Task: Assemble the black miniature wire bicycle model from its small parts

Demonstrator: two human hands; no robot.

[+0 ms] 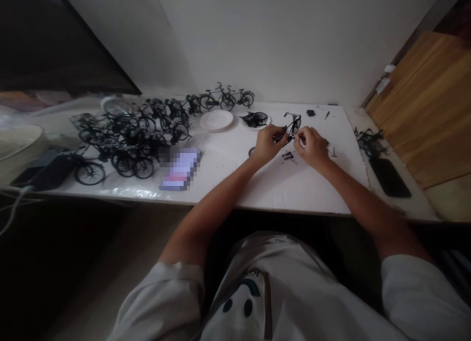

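White printed cloth shirt (298,287) nearest; left hand (268,144) pinches a small black model bicycle (294,124); right hand (312,146) beside it, grip unclear.

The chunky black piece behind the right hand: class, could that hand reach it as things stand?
Probably yes: bare board shows between the black piece and the right hand, though that hand is at the bicycle.
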